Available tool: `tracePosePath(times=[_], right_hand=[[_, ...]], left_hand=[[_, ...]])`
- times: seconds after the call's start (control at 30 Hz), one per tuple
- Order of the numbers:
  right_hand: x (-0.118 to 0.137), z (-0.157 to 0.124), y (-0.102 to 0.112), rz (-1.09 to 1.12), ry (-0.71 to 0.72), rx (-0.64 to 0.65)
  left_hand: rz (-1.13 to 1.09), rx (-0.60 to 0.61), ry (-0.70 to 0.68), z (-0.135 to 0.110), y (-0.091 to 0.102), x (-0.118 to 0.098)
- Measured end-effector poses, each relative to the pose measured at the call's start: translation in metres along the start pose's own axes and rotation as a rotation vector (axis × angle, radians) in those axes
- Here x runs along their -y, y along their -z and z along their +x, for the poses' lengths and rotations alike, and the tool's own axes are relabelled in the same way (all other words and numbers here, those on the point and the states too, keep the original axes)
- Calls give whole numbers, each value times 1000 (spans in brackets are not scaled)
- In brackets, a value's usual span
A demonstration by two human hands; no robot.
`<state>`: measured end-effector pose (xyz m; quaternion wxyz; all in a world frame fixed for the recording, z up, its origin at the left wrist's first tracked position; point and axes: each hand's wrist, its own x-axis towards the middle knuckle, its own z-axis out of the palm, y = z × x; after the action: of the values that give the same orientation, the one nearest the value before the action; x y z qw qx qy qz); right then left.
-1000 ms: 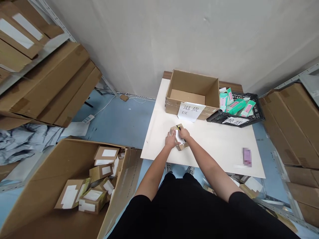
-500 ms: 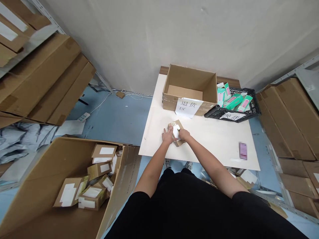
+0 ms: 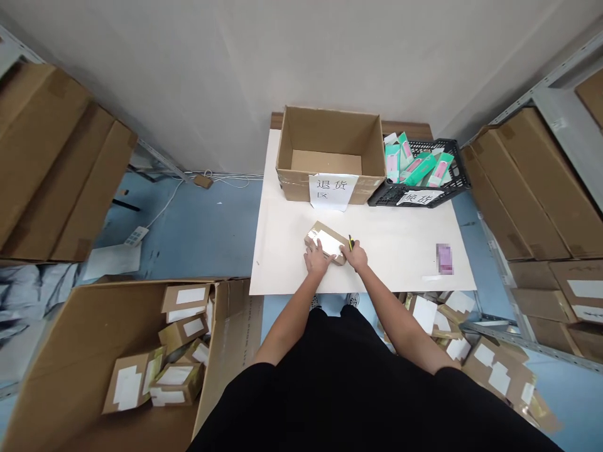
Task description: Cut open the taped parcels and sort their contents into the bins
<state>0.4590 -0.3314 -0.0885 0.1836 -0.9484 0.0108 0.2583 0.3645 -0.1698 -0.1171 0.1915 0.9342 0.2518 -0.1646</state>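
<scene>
Found a small tan cardboard box with a white top label (image 3: 325,242) lying on a white rectangular tabletop (image 3: 400,251), near the edge on the person's side. Observed the bare left hand (image 3: 318,258) on the box's left part, thumb and fingers spread apart and touching it; cannot tell whether clamped. Observed the bare right hand (image 3: 357,257) at the box's right end, fingers together around a slim yellow-and-black tool (image 3: 351,242), thumb side touching the box. Noted behind, apart from both hands, a large open-topped brown cardboard carton (image 3: 293,187) with a handwritten white paper sheet (image 3: 334,191) on the front. Noted just beside, to the right, a black plastic lattice crate (image 3: 387,196) holding green-and-pink packages (image 3: 421,169). Recorded a blurred purple item (image 3: 444,259) near the tabletop's right edge.
</scene>
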Motion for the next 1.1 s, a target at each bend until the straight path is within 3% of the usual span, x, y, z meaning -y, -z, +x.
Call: tracePosePath(times=[0.13,0.27,0.37,0.5,0.57,0.67,0.83,0.97,1.03,1.1], right_hand=[[15,37,16,-18,-12,-66],[6,54,26,18,112,-16],[-15,56,27,235,146,69],[-57,49,24,640,108,224],[-73,45,24,716,108,292],[-83,46,28,704,128,373],[-85,55,49,669,150,463],[-110,50,58,637,155,609],[-121,43,54,655,127,606],[-119,37,44,699,90,470]], left_hand=[[25,-18,-63,-9,-7,-21],[35,13,-228,12,10,-8],[97,59,-295,21,16,-2],[174,23,-236,13,1,-15],[204,3,-195,8,-9,-23],[248,-13,-164,7,-17,-31],[291,-5,-161,12,-13,-33],[307,22,-149,13,-4,-35],[295,33,-150,13,2,-37],[285,36,-154,13,7,-40]])
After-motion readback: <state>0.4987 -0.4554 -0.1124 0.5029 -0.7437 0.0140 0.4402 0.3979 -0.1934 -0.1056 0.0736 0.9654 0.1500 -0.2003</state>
